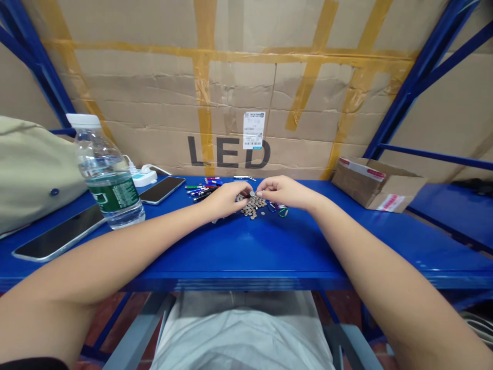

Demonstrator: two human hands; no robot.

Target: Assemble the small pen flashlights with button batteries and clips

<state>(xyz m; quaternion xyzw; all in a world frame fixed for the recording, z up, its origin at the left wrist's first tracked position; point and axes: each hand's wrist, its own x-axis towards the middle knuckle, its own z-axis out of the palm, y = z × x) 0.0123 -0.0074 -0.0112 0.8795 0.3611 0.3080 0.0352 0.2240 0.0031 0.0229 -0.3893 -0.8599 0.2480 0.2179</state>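
Note:
A pile of small silvery coins (252,207) lies on the blue tabletop, with a few loose ones at its near edge. My right hand (283,191) pinches a single coin (252,194) just above the heap. From the left side, my left hand (227,199) reaches over the pile, its thumb and curved forefinger apart and close to that coin. Several pens (198,191) are bunched behind my left hand, partly covered by it. Coloured carabiners (283,211) lie under and beside my right hand, and it hides some of them.
A water bottle (111,180) stands at left between two phones, one nearer (57,236) and one farther (164,189). Behind them sits a white power strip (144,178). A khaki bag (34,174) fills the left edge. An open cardboard box (370,182) is at right; a large carton (162,113) backs the table.

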